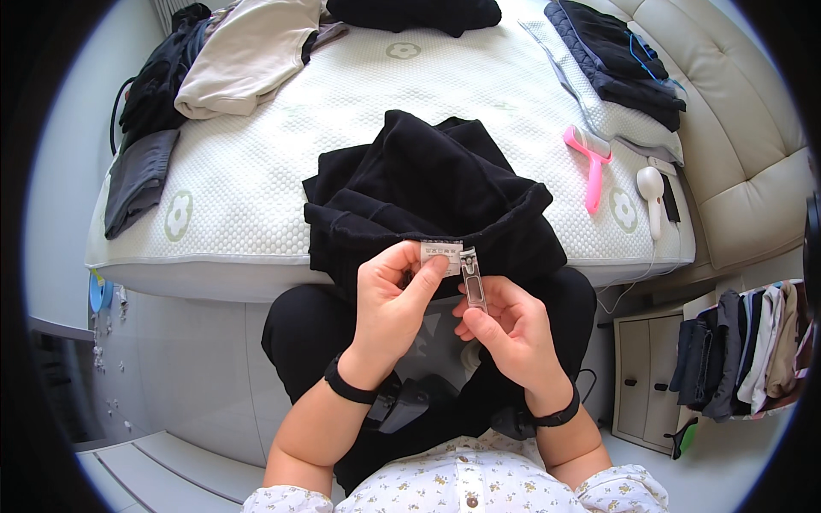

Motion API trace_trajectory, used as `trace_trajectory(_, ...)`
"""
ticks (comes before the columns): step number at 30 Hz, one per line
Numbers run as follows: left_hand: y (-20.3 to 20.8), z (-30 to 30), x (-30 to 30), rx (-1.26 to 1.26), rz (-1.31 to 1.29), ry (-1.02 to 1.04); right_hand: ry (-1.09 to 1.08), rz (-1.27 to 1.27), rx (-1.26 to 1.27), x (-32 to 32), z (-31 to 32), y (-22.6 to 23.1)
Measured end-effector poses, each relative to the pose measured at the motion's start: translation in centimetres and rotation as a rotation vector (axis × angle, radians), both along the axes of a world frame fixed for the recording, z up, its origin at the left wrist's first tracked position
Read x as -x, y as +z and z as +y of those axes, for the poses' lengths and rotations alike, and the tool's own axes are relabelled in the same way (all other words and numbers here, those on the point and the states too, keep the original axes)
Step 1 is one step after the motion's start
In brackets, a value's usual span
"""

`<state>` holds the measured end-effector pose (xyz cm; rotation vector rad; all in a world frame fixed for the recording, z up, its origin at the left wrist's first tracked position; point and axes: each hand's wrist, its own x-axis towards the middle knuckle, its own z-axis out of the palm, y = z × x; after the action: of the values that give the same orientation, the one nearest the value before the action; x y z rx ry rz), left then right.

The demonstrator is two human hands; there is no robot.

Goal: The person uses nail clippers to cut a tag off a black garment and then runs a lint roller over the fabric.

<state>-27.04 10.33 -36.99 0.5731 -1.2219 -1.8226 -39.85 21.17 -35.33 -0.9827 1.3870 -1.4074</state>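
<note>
Near the wearer, the right hand has thumb and fingers closed on a metal nail clipper, its head pointing away, toward the far side. To its left, the left hand is clamped, thumb over fingers, on a small white label at the near edge of a black garment. The clipper's head lies at the label's right side; whether the two touch cannot be told. The garment lies loosely heaped on the near edge of the bed, above the wearer's knees.

Judged by appearance, the cloth is soft and limp, sagging unless held close to the label; the label is light, thin and flexible, best pinched flat near its free end. The clipper seems rigid, small and rather slippery, best held along the sides of its body.

Farther off on the right are a pink-handled lint roller and a white corded device. At the far left lies a beige garment; at the far right, a dark folded stack.
</note>
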Motion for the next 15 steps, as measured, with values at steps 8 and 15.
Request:
trace_trajectory(8, 0.24, 0.05, -0.19, 0.054, -0.039, -0.009, -0.016, -0.032, 0.015, -0.47, 0.02, 0.38)
trace_trajectory(15, 0.31, 0.08, -0.05, 0.108, -0.046, 0.007, -0.011, -0.060, -0.007, -0.53, 0.15, 0.74)
